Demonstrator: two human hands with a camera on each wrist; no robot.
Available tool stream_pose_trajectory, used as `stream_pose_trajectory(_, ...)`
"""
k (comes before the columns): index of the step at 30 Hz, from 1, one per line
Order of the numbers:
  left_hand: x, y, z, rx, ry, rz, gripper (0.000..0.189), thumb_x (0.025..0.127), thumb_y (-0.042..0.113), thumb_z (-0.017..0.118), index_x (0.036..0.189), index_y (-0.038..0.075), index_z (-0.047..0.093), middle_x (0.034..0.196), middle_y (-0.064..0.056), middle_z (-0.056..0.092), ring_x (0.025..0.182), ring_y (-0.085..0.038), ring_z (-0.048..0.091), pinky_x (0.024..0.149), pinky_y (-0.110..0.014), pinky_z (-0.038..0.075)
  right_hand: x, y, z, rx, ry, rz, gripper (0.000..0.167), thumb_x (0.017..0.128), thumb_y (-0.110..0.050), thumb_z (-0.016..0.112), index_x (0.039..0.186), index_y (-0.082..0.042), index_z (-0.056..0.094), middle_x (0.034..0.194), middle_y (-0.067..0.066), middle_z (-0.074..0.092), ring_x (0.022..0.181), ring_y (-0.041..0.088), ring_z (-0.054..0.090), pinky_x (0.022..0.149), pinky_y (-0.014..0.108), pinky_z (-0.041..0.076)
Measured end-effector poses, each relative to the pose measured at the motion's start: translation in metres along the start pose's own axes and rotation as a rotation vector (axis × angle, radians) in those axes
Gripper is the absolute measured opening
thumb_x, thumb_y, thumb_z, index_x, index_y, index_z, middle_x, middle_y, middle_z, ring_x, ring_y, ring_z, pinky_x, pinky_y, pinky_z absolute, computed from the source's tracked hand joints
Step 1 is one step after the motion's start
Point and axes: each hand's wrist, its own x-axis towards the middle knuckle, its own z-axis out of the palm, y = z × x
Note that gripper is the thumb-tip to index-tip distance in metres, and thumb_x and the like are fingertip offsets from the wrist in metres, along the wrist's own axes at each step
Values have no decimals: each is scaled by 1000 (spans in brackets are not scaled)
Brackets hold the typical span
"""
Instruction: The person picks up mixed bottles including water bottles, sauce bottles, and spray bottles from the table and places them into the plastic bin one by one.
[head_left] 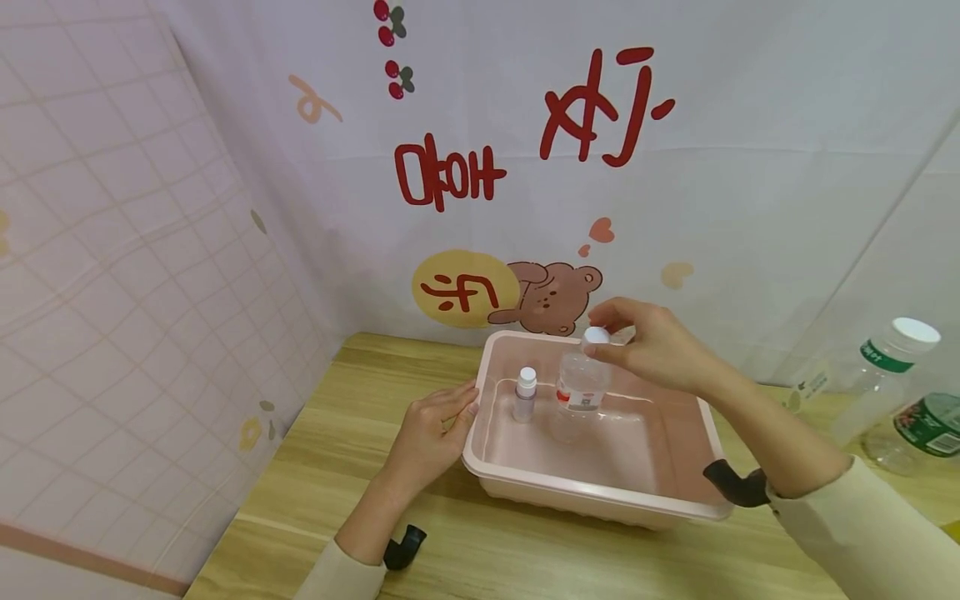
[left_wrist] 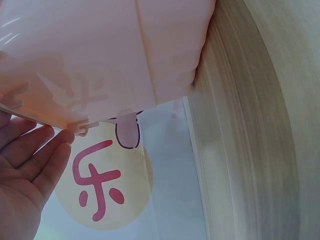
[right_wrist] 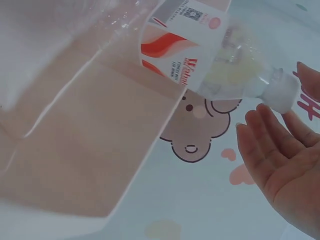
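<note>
A pale pink plastic tub (head_left: 600, 497) stands on the wooden table. My left hand (head_left: 431, 429) rests at its left rim, its fairly straight fingers (left_wrist: 32, 150) touching the lip from outside. Inside the tub, a clear plastic bottle (head_left: 583, 379) with a white cap (right_wrist: 281, 91) and a red and white label stands upright. My right hand (head_left: 648, 346) pinches that cap from above, thumb on one side and fingers on the other. Left of the bottle is a small white-capped bottle (head_left: 527, 396), also upright in the tub.
On the right of the table stand a clear bottle with a green neck label (head_left: 885, 367) and another bottle with a green wrapper (head_left: 930, 423). A printed cloth (head_left: 480, 83) hangs behind the table, and a grid-patterned cloth (head_left: 112, 292) hangs at the left.
</note>
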Motion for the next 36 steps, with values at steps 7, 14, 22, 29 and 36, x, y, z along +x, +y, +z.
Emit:
stream_pose_trajectory(7,-2,0,0,5,1,5,26,97,6,72,121,-4,76,128,-16,71,118,-31,70,99,-46,58,-13,-5,-11,-61,62,-39,40,98,-24,76,131,-3,67,125,13,71,114,31,66,90,49,57)
stream_pose_trajectory(14,-3,-1,1,11,5,11,26,97,6,72,121,-4,76,128,-16,71,118,-31,70,99,-45,58,-32,-4,-25,-112,182,-86,40,96,-23,78,129,-4,68,123,12,72,110,30,67,86,39,56)
stream_pose_trajectory(22,-3,-1,1,16,10,23,26,96,5,72,120,-4,76,128,-16,71,118,-32,71,99,-45,58,-58,14,-39,-142,296,-64,38,95,-19,78,130,-6,68,120,18,72,97,39,70,78,13,47)
stream_pose_trajectory(29,-5,0,0,3,8,5,26,97,6,72,121,-4,76,129,-16,71,119,-31,70,99,-45,58,-79,35,-47,-182,413,-133,44,91,-6,81,133,-7,68,120,17,71,97,-13,56,80,1,41)
stream_pose_trajectory(36,-5,2,1,-2,6,5,27,97,6,72,122,-4,75,129,-17,71,119,-32,70,99,-46,58,-99,52,-62,-190,493,-11,45,92,-14,81,135,-13,68,121,-27,61,98,-22,46,74,0,37)
